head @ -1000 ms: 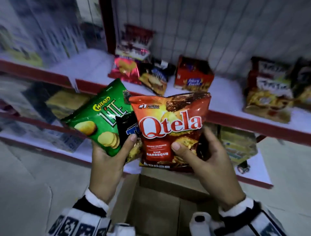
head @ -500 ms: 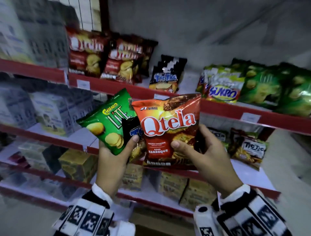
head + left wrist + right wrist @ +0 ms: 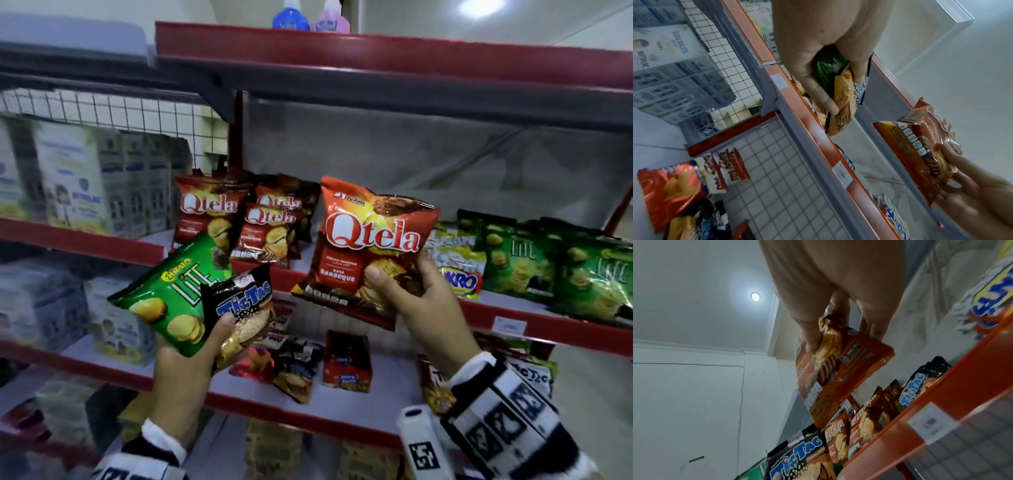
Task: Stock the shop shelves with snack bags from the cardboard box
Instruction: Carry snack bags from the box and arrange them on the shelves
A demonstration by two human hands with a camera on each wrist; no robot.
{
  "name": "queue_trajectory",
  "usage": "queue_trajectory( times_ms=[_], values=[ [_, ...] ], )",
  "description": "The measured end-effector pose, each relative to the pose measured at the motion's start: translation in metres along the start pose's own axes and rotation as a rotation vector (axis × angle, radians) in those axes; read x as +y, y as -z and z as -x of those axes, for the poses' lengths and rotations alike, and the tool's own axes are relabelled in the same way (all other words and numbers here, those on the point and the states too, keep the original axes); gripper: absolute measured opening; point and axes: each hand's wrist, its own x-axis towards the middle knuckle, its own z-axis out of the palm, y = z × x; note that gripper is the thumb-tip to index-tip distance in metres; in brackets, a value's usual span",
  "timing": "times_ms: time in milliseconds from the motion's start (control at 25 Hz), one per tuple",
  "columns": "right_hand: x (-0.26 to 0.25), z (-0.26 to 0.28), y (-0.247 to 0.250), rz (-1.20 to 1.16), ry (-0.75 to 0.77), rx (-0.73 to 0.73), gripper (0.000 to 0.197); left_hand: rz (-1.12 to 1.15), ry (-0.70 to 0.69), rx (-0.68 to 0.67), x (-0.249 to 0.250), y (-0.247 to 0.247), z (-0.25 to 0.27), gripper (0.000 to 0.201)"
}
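Qtela bag (image 3: 368, 250) has risen to the shelf (image 3: 479, 313) holding Qtela bags (image 3: 239, 222).

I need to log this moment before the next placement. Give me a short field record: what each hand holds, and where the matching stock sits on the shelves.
left hand: left hand grips two bags together, a green Chitato Lite bag and a black TicTac bag
right hand: right hand holds a red Qtela barbeque bag by its lower right corner
bag status: all three are off the shelves, held in front of them
Qtela stock: Qtela bags on shelf, left of the held one
Lite stock: green Lite bags on shelf, same shelf, right end
shelf below: TicTac bags on lower shelf
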Motion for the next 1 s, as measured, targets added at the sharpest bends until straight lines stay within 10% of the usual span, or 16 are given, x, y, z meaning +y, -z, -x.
queue_trajectory(
  times_ms=[400,1000],
  values=[
    [0.053,-0.113,-0.142,0.364,-0.14,0.162,0.047,0.014,-0.116,-0.078,0.013,0.051,-0.152,0.052],
    [0.065,-0.137,-0.165,0.66,-0.351,0.014,0.059,0.128,-0.091,-0.241,-0.01,0.043,-0.199,0.064]
  ],
)
